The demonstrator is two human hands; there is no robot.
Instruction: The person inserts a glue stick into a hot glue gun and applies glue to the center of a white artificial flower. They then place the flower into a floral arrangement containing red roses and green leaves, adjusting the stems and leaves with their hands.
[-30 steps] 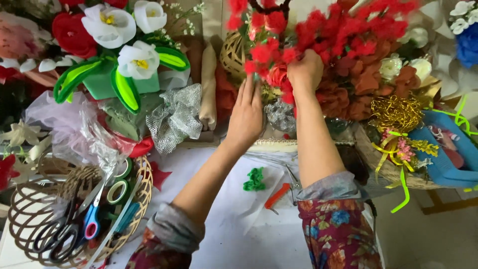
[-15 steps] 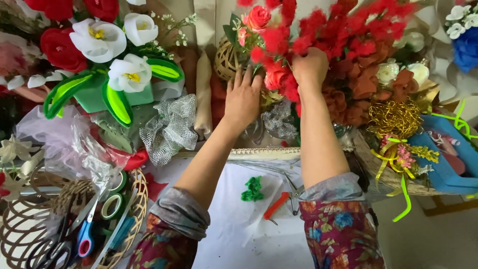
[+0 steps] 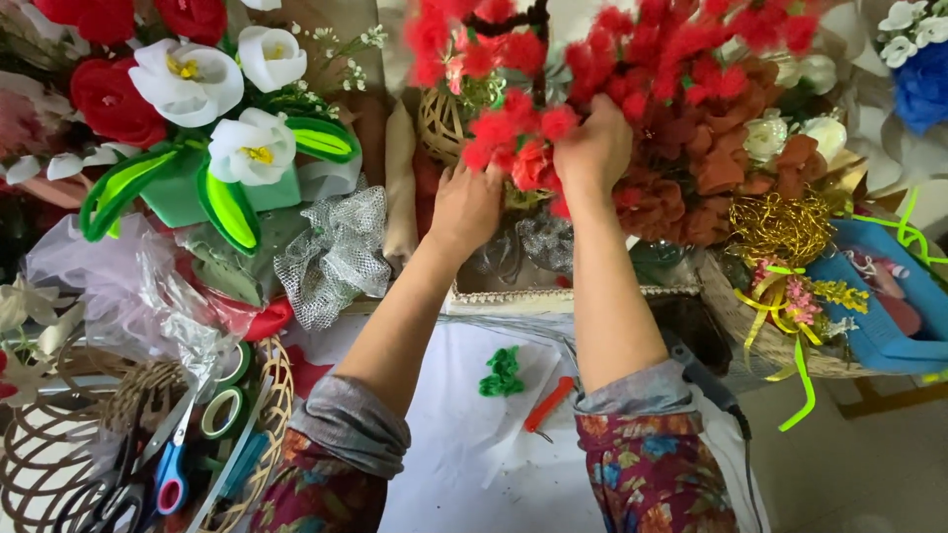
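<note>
My left hand (image 3: 464, 209) reaches into the base of a red artificial flower arrangement (image 3: 553, 118), fingers curled among the stems below the blooms; whether it grips anything is hidden. My right hand (image 3: 592, 148) is closed around a cluster of the red fuzzy flowers, just right of the left hand. The arrangement stands in a woven basket (image 3: 444, 123) with silver mesh (image 3: 538, 242) beneath it. Both forearms stretch away from me over a white sheet (image 3: 444, 444).
A green fuzzy scrap (image 3: 504, 373) and a red-handled tool (image 3: 548, 403) lie on the white sheet. At left, white and red fabric flowers (image 3: 188, 84) and a wicker tray (image 3: 267, 434) with scissors (image 3: 168, 474) and tape rolls. At right, gold ribbon (image 3: 780, 229), a blue basket (image 3: 879, 306).
Both hands moved deeper and higher into the red flowers. The view shifted closer, so the arrangement fills more of the top.
</note>
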